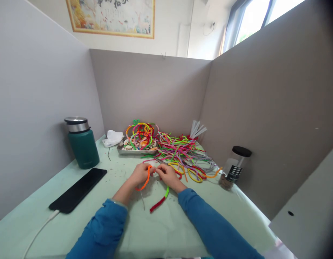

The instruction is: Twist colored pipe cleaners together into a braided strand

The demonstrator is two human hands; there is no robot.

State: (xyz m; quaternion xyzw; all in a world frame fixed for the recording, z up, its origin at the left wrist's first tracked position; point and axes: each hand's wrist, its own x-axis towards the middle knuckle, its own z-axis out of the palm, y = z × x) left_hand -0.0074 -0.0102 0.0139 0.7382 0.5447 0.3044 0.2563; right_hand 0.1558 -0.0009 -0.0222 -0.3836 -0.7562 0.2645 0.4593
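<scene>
Near the middle of the table my left hand point(141, 173) is closed on an orange pipe cleaner point(147, 181), which curves down below the fingers. Close beside it, fingertips almost meeting, my right hand point(167, 174) is closed in a pinch; what lies between its fingertips is too small to make out. A green and red pipe cleaner point(159, 204) hangs or lies below my right hand, its red end toward me. Under my left hand a thin pale strand point(142, 199) points down. Scissors point(159, 160) lie partly hidden just behind the hands.
Behind the hands are a metal tray point(136, 152) of colourful pieces and a heap of pipe cleaners point(177, 147). On the left stand a green bottle point(84, 149), a black phone point(78, 190) with cable and white tissue point(113, 138). A black-lidded jar point(235, 168) stands right. Partitions enclose the table.
</scene>
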